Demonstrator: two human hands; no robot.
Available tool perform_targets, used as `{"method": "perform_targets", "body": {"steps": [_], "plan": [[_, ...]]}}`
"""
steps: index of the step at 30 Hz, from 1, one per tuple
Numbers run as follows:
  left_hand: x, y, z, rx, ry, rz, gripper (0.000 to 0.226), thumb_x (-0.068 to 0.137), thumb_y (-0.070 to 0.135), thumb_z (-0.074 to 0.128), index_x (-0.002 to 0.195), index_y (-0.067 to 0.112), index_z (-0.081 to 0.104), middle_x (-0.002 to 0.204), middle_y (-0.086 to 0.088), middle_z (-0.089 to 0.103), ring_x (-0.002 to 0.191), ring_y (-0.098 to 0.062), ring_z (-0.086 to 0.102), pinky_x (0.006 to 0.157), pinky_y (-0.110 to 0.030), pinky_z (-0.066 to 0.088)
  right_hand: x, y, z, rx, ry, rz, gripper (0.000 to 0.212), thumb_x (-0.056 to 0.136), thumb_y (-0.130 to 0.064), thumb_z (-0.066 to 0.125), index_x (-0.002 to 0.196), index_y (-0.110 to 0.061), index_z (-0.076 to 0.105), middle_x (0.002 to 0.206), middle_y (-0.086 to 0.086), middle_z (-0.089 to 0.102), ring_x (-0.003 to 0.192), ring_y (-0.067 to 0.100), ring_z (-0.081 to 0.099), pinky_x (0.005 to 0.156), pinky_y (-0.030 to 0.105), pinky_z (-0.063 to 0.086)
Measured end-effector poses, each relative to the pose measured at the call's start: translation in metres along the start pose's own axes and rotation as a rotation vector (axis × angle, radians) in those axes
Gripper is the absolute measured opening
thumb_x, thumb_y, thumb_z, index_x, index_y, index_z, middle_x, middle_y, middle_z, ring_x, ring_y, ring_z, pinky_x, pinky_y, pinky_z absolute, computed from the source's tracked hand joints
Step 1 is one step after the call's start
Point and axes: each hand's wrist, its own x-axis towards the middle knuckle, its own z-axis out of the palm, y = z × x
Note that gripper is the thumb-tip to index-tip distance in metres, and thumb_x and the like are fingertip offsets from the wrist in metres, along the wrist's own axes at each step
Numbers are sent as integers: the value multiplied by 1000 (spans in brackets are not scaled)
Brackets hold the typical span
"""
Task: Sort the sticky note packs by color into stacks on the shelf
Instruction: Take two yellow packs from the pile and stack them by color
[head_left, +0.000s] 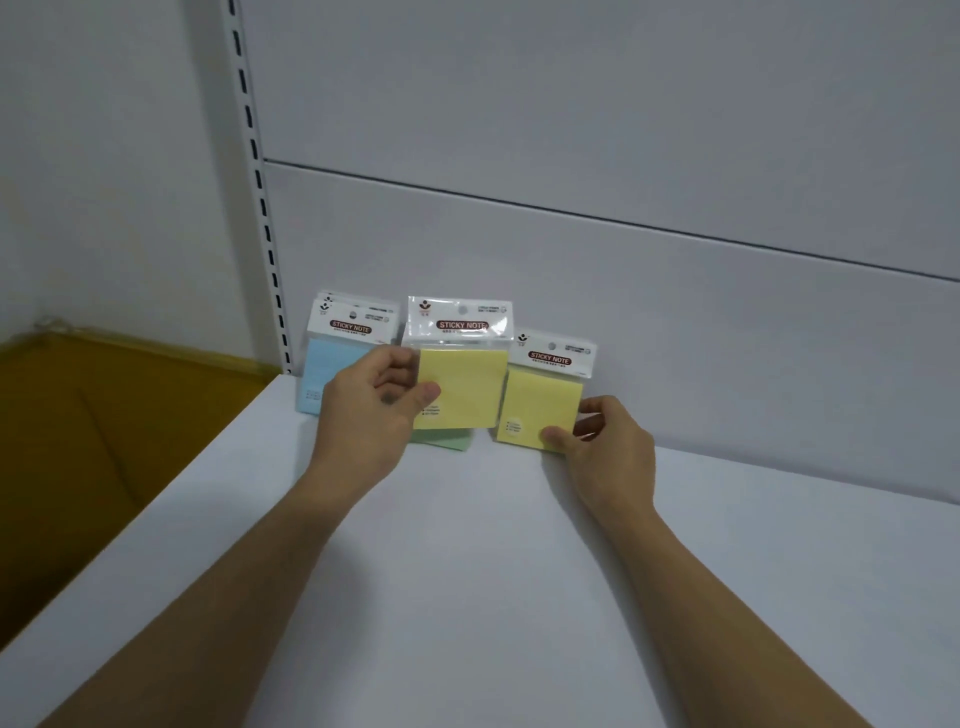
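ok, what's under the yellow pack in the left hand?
A green pack shows below the held yellow pack; only its lower edge is visible. The rest, and anything beneath it, is covered.

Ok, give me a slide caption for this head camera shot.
Left hand lifts a yellow sticky note pack while right hand steadies another yellow pack on the shelf.

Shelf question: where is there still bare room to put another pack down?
The shelf is bare in front of the packs and right of the right yellow pack. It is crowded at the back left, where the blue pack, held yellow pack, green pack and both hands cluster.
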Motion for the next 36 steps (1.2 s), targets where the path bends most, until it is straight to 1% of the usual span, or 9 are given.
{"method": "perform_targets", "body": {"steps": [4, 9, 17, 21, 25, 28, 30, 33, 36], "plan": [[-5, -1, 8, -9, -61, 9, 25, 78, 0, 74, 86, 20, 62, 81, -1, 67, 70, -13, 63, 67, -18, 52, 1, 0, 2, -46, -14, -3, 32, 76, -33, 77, 100, -27, 57, 80, -14, 62, 76, 11, 59, 63, 29, 39], [-10, -2, 13, 23, -97, -1, 21, 78, 1, 74, 92, 13, 65, 80, 0, 67, 68, -7, 61, 68, -16, 52, 1, 0, 2, -91, -14, -28, 38, 77, -36, 76, 107, -23, 57, 82, -12, 62, 79, 13, 60, 63, 29, 38], [-18, 2, 17, 7, -128, -23, 30, 78, 1, 75, 81, 28, 61, 78, 4, 65, 71, -10, 61, 70, -19, 53, -6, 4, 3, -136, -74, -67, 55, 80, -43, 71, 125, -21, 47, 99, -7, 61, 91, 17, 61, 75, 34, 47], [-22, 2, 19, -6, -158, -26, 29, 77, 0, 74, 82, 25, 61, 78, 0, 65, 72, -14, 62, 73, -26, 54, -17, 2, -5, -124, 1, -137, 48, 90, -22, 61, 134, -19, 44, 121, -3, 56, 101, 17, 58, 81, 31, 43], [-22, 2, 20, -14, -180, -19, 23, 78, 0, 74, 87, 18, 63, 84, -9, 69, 75, -16, 64, 72, -27, 56, -27, -8, -19, -81, -34, -327, 49, 82, -1, 50, 125, -22, 57, 101, -8, 65, 84, 12, 61, 75, 27, 48], [-21, 2, 20, -9, -160, -9, 22, 78, 1, 73, 90, 17, 63, 85, -7, 69, 71, -9, 64, 69, -22, 55, -38, -18, -19, -2, -237, -389, 51, 71, -15, 50, 119, -27, 60, 90, -14, 66, 75, 5, 61, 64, 15, 43], [-21, 0, 18, 0, -139, -9, 22, 79, 1, 73, 93, 14, 63, 86, -5, 69, 70, -7, 63, 69, -19, 55, -42, -22, -16, 12, -295, -389, 41, 75, -23, 62, 116, -27, 59, 89, -14, 65, 74, 3, 61, 63, 13, 41], [-21, -1, 18, -8, -136, -13, 22, 79, 2, 73, 95, 13, 64, 87, -4, 69, 73, -12, 65, 71, -22, 56, -40, -24, -14, 4, -270, -315, 37, 77, -31, 77, 108, -27, 58, 86, -14, 64, 73, 5, 62, 68, 21, 48], [-25, 0, 23, 53, -169, 57, 21, 80, 4, 73, 97, 12, 65, 85, -3, 68, 68, 1, 63, 65, -10, 50, -36, -22, -12, 19, -208, -242, 27, 77, -24, 77, 99, -18, 62, 82, -8, 67, 76, 13, 63, 73, 29, 51]]}}
